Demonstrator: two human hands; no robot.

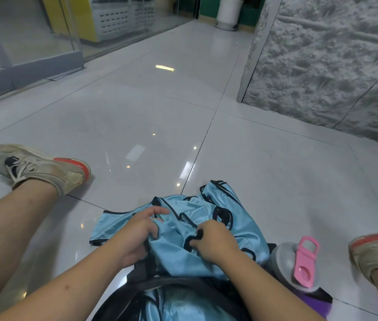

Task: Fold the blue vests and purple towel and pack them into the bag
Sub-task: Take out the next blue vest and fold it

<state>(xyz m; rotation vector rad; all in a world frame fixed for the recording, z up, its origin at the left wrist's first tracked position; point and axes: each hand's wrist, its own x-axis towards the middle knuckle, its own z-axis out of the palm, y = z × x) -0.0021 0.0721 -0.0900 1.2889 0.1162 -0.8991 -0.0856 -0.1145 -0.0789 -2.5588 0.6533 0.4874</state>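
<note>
Shiny blue mesh vests (pixel 183 228) sprawl forward from the black bag (pixel 137 295), both hands, left (pixel 134 235) and right (pixel 211 242), bunching fabric just beyond its mouth.

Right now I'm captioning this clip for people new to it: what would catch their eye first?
The heap of shiny blue vests with black trim lies on the floor tiles between the person's legs, with the left hand and right hand both gripping its fabric. Next, the pink-lidded bottle lying right of it, and the black bag at the bottom edge.
</note>
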